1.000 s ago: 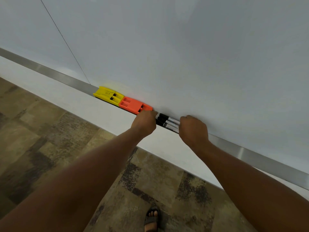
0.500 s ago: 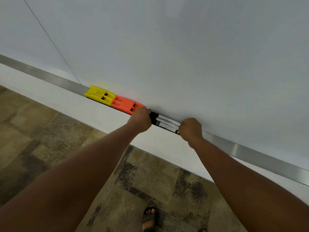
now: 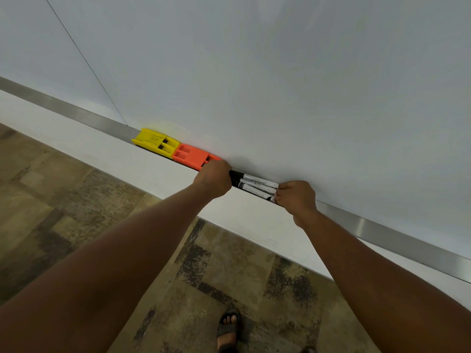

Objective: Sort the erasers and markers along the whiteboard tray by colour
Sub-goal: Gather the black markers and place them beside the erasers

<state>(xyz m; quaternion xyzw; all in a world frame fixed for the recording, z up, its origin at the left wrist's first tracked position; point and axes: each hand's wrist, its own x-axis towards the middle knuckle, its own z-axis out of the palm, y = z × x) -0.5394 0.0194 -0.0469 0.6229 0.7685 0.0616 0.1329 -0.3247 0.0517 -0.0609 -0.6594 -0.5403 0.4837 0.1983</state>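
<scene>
Both hands reach to the metal whiteboard tray (image 3: 382, 231), which runs slantwise along the foot of the whiteboard (image 3: 280, 85). A bundle of black markers (image 3: 256, 186) with white labelled barrels lies lengthwise in the tray between the two hands. The left hand (image 3: 214, 178) is curled closed over the markers' black cap ends, its fingers wrapped around them. The right hand (image 3: 297, 196) is closed at the other end, fingertips pinched on the markers' white ends. Just beside the left hand, touching it on its outer side, an orange eraser (image 3: 191, 155) sits in the tray, and a yellow eraser (image 3: 156, 142) sits end to end against the orange one, farther to the left. Below the tray is a white wall strip, then a mottled brown floor (image 3: 63, 200), where a sandalled foot (image 3: 229, 327) shows near the lower edge.
</scene>
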